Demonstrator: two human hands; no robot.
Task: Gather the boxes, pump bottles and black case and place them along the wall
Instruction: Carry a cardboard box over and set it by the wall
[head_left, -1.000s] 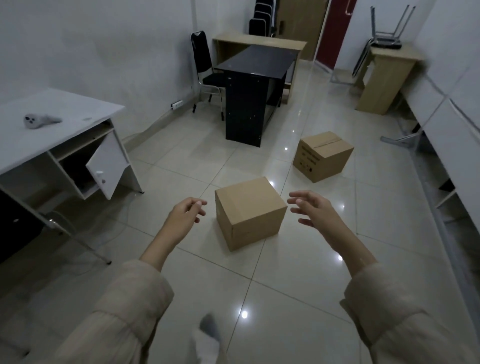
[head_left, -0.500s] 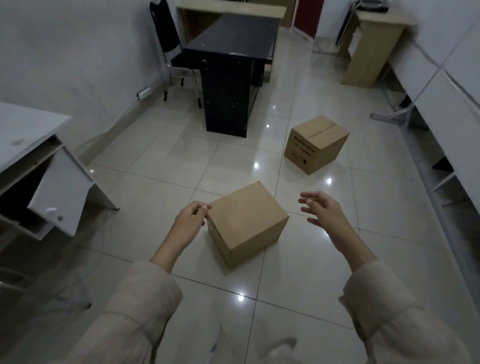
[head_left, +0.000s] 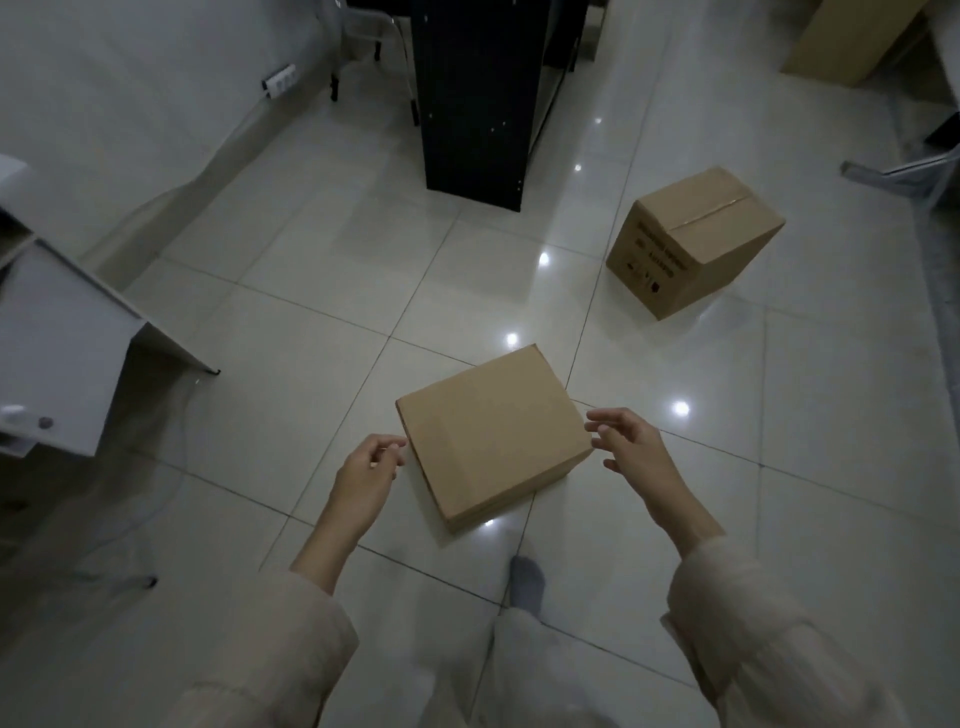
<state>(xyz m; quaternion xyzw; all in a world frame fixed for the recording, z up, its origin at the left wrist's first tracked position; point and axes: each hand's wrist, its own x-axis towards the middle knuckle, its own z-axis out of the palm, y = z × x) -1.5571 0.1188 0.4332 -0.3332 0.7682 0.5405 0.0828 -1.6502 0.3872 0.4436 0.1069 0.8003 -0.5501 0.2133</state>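
Hands bracket a plain cardboard box (head_left: 491, 434) on the glossy tiled floor (head_left: 311, 322), as I see it through the head camera. My left hand (head_left: 366, 480) hangs just beside the box's left edge with fingers loosely curled, empty. My right hand (head_left: 636, 460) sits at the right corner, fingers spread and open, also holding nothing; whether either fingertip touches the cardboard I cannot tell. The two-sided placement reads to me as setup for a squeeze lift, palms pressing opposite faces, since the box offers no handle and its top is sealed flat.

A second box (head_left: 693, 239), taped and printed on one side, stands well apart to the upper right, on the floor and not yet moved. Neither pump bottles nor a black case appear in this view. A dark desk (head_left: 475, 98) stands ahead, between me and the far room, and a white cabinet door (head_left: 65, 353) hangs open at the left. The wall (head_left: 130, 88) with a socket strip (head_left: 280, 80) runs along the left; the open door and cables on the floor may crowd a route there. A socked foot (head_left: 527, 579) stands just behind the box.
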